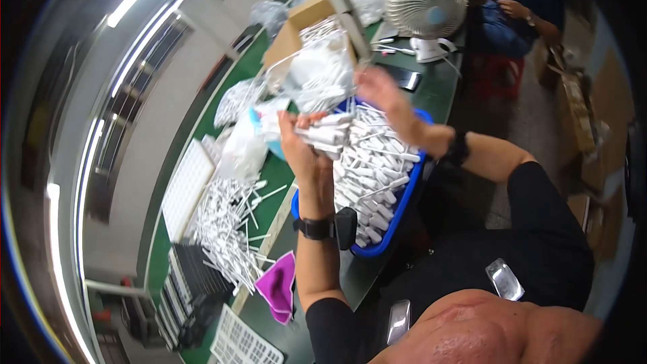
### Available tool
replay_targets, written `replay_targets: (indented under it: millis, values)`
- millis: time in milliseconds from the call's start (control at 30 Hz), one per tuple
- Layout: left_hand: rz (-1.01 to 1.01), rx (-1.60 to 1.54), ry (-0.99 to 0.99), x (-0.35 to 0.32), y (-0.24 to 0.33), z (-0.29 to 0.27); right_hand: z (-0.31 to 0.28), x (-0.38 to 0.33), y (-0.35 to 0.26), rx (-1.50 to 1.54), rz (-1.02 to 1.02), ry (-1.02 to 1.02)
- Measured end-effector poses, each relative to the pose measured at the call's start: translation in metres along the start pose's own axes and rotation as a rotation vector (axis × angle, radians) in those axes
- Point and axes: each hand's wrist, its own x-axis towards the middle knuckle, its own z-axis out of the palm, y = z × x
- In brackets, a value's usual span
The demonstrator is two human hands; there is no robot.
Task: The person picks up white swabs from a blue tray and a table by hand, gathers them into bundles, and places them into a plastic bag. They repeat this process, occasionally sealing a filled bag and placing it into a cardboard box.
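Note:
My left hand (301,147) is closed around a bunch of white plastic pieces (327,133), each with a thick body, held over the left side of a blue bin (410,212). Loose white pieces with thick ends and thin stems (374,178) fill that bin. Above its far right part, my right hand (387,98) is raised with fingers stretched out, smeared by motion, and nothing shows in it. Just left of the held bunch are a white plastic bag (244,145) and something light blue, partly covered by my left hand.
More thin white pieces (226,229) lie heaped on the green table, near a purple cloth (278,288) and stacked dark trays (192,273). Farther back stand a cardboard box (286,39), a fan (426,3) and a phone (406,79). Another person's hand (514,9) shows at the far right.

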Motion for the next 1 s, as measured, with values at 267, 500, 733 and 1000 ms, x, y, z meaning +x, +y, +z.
replay_targets:
  millis: [267, 500, 733, 1000]
  values:
    - [-0.343, -0.086, -0.152, 0.095, -0.037, 0.098, -0.032, 0.175, -0.053, -1.292, -0.578, -0.197]
    - [-0.643, -0.491, -0.21, 0.155, -0.1, -0.015, -0.031, 0.157, -0.018, -1.332, -0.701, -0.177]
    - [-0.297, -0.284, 0.307, 0.152, -0.1, -0.005, -0.044, 0.127, -0.02, -1.165, -0.942, -0.172]
    - [-0.239, 0.084, 0.117, 0.174, -0.04, -0.029, -0.003, 0.169, -0.008, -1.159, -0.843, -0.114]
